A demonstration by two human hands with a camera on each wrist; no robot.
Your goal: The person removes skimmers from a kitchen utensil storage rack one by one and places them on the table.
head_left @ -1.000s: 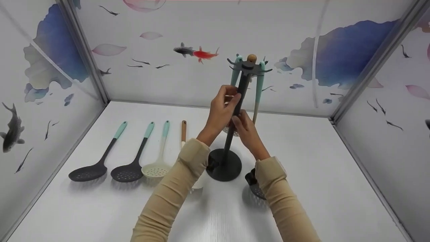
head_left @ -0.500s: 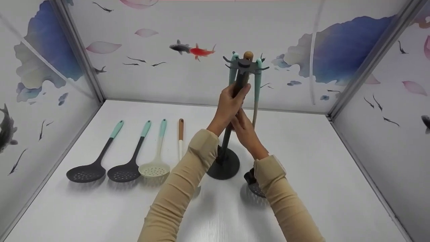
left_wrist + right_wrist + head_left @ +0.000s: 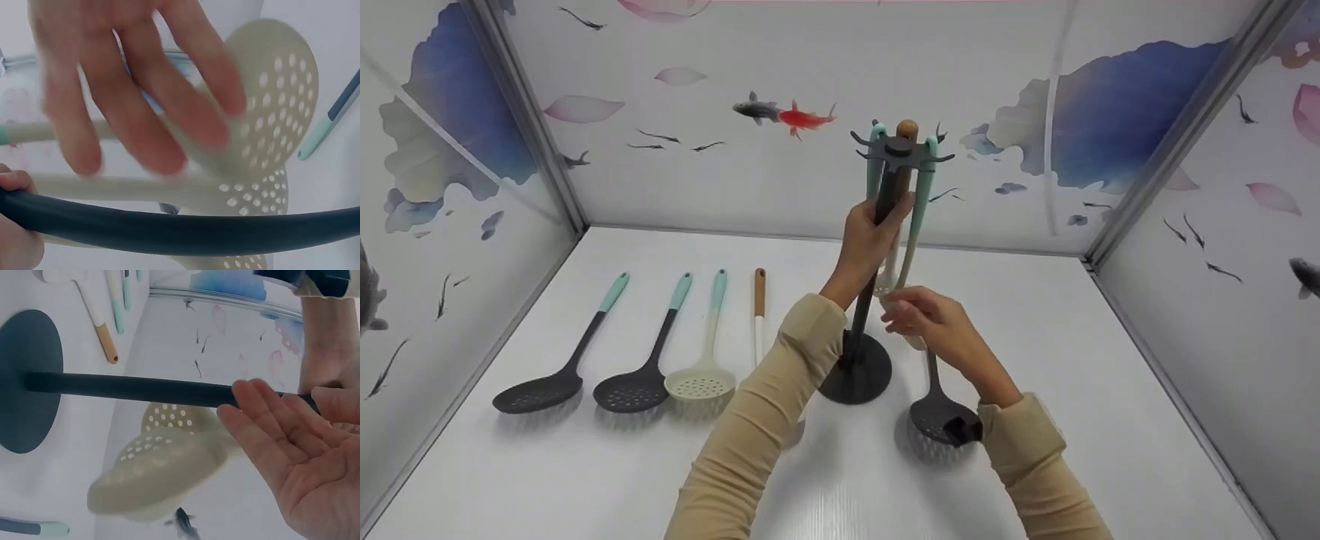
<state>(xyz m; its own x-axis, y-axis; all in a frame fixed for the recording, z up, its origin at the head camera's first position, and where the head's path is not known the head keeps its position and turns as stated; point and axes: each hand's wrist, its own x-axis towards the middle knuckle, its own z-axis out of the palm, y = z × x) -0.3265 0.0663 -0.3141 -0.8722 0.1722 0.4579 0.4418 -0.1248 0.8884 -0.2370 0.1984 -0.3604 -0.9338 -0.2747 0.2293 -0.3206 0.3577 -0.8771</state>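
My left hand (image 3: 864, 244) grips the black pole (image 3: 861, 319) of a utensil stand, high up below its hook ring (image 3: 901, 152). The round black base (image 3: 870, 375) rests on the table. Cream skimmers hang from the hooks: two have mint handles (image 3: 922, 196), another a wooden one (image 3: 906, 180). Their perforated heads (image 3: 152, 478) overlap behind the pole in the right wrist view. My right hand (image 3: 941, 330) is beside the pole, below the left, its fingers loosely bent and holding nothing. In the left wrist view its blurred fingers (image 3: 129, 101) pass before a cream skimmer head (image 3: 281, 95).
On the table's left lie two black skimmers (image 3: 634, 391) with mint handles, a cream skimmer (image 3: 701, 384), and a wooden-handled one (image 3: 760, 292) partly behind my left sleeve. Another black skimmer (image 3: 936, 409) lies right of the base. Printed walls (image 3: 810, 187) enclose the table.
My right hand has come off the pole and moved down and to the right. The left hand slid up, then stayed gripping. The right-hand hanging skimmer's lower end has swung toward the pole.
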